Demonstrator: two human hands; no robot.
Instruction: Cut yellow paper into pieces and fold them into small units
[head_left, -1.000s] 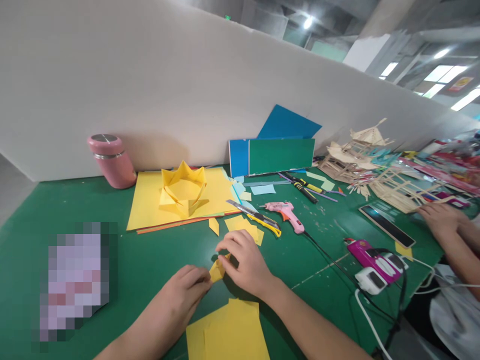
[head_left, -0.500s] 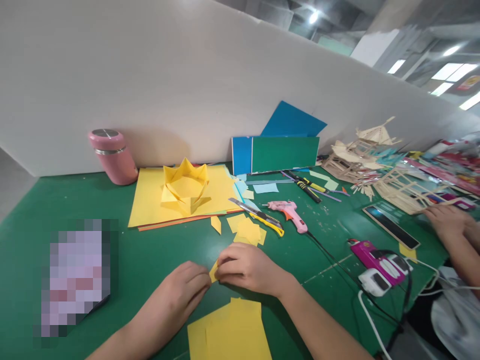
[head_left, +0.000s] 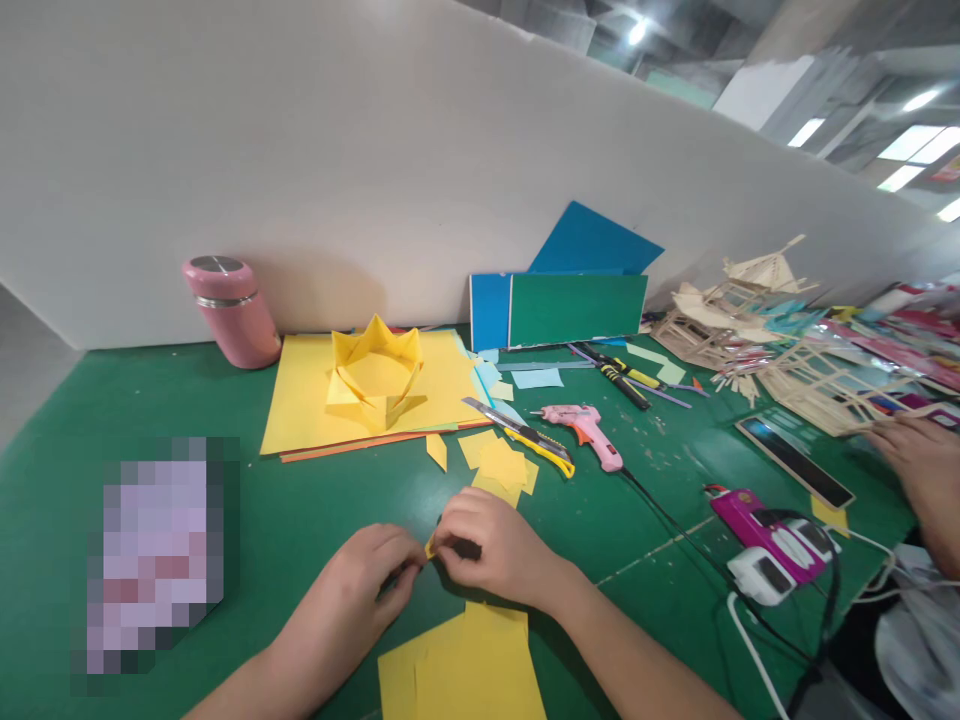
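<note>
Over the green table, my left hand (head_left: 365,583) and my right hand (head_left: 491,547) meet, both pinched on a small folded yellow paper piece (head_left: 430,545); only its tip shows between my fingers. Yellow paper sheets (head_left: 461,665) lie just below my hands. Small yellow paper scraps (head_left: 499,465) lie just beyond my right hand. Farther back a folded yellow paper crown (head_left: 376,373) rests on a stack of yellow sheets (head_left: 300,405).
A pink flask (head_left: 231,310), a yellow utility knife (head_left: 521,436), a pink glue gun (head_left: 586,430), blue and green card (head_left: 574,308) stand by the white wall. Stick models (head_left: 757,320), a power strip (head_left: 765,545) and another person's hand (head_left: 926,462) are at right.
My hands have drawn closer together around the small yellow piece, covering more of it. The view has shifted slightly left and down.
</note>
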